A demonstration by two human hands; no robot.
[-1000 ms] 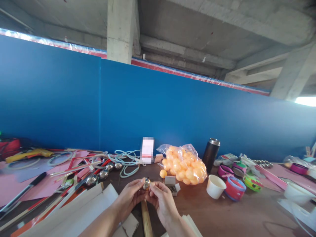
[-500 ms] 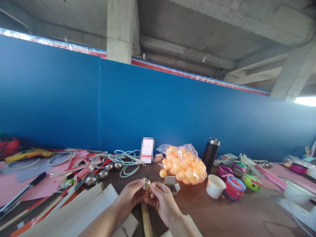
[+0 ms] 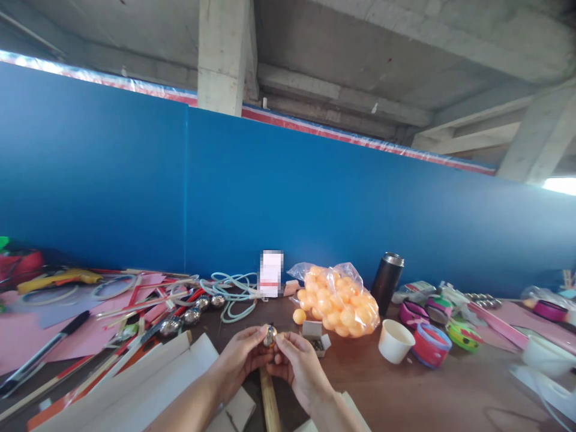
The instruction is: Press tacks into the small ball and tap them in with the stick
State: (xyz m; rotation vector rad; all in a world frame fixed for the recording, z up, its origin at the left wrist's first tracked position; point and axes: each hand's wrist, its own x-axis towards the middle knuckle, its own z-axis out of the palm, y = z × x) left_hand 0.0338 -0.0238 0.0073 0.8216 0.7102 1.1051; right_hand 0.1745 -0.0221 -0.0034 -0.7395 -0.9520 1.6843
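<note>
My left hand [image 3: 245, 355] is closed, with thumb and fingers gripping a small shiny metal ball [image 3: 270, 336]. At the ball's right side my right hand [image 3: 297, 360] pinches thumb and forefinger together, and its fingertips touch or nearly touch the ball. Whatever sits in that pinch is too small to make out. Beneath both hands a wooden handle [image 3: 270, 403] runs toward me, its far end hidden by them. Just beyond the right hand stands an open small box [image 3: 316, 343] of tiny dark metal pieces.
Behind lies a clear bag of orange balls [image 3: 339, 303], with a loose orange ball [image 3: 299, 316]. A black bottle [image 3: 387, 282] and a white paper cup [image 3: 396, 341] stand right. Leftward are cardboard [image 3: 148, 384], more metal balls [image 3: 192, 316], pale cord [image 3: 234, 294] and a marker [image 3: 45, 354].
The hands and the metal ball stay almost in place, the ball seeming slightly turned between the fingers. The whole view has shifted a little.
</note>
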